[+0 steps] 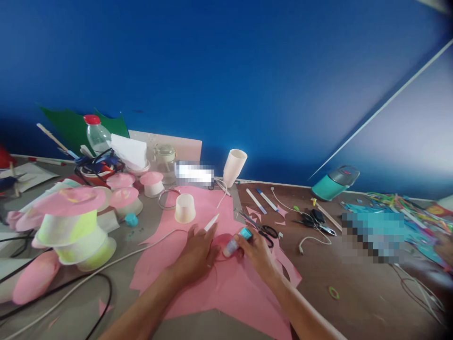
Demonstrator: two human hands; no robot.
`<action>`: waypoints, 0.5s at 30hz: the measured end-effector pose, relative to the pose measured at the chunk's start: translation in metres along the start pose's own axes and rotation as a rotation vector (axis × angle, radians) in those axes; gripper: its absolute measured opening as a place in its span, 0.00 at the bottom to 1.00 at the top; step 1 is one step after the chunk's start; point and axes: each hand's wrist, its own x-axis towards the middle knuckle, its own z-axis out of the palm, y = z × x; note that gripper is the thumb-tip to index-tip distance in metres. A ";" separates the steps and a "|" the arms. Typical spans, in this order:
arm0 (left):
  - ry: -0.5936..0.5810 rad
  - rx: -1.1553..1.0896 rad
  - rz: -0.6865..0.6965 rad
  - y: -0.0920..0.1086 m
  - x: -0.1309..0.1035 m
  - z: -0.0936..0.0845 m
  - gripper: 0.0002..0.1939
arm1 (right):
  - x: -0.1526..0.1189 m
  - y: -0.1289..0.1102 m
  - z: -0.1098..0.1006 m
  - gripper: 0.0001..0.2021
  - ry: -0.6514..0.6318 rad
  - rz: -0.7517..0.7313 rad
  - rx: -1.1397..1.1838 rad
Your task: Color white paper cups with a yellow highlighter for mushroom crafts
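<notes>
My right hand (255, 250) is closed around a glue stick (231, 247) with a teal end. Its lower end is at a pink paper circle (220, 240) lying on a larger sheet of pink paper (198, 302). With fingers apart, my left hand (196, 252) lies flat on the pink paper, its thumb at the circle's edge. A white pointed piece (211, 222) sticks out by its fingers; whether they grip it I cannot tell. Just beyond stands an upside-down paper cup (185, 208). Scissors (260, 224) with black handles lie right of my right hand.
Pink-topped paper cups (71, 222) crowd the left, with white and black cables. Behind are a glass jar (165, 160), a red-capped bottle (97, 134) and stacked cups (234, 167). Markers (267, 200), keys (316, 219) and a teal bottle (334, 183) lie right. Another person's hand (445, 248) shows far right.
</notes>
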 end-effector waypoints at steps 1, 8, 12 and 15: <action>0.011 -0.023 -0.001 0.001 0.000 0.001 0.30 | 0.000 0.002 0.001 0.16 0.037 0.013 0.022; 0.026 -0.035 0.001 0.000 0.000 0.007 0.33 | -0.002 0.000 0.009 0.17 0.111 0.028 0.114; 0.013 -0.009 0.019 -0.003 -0.001 0.009 0.34 | -0.008 -0.004 0.006 0.12 0.153 -0.109 0.012; 0.012 -0.013 0.020 -0.003 -0.001 0.008 0.35 | -0.014 -0.004 0.005 0.07 0.138 -0.245 -0.093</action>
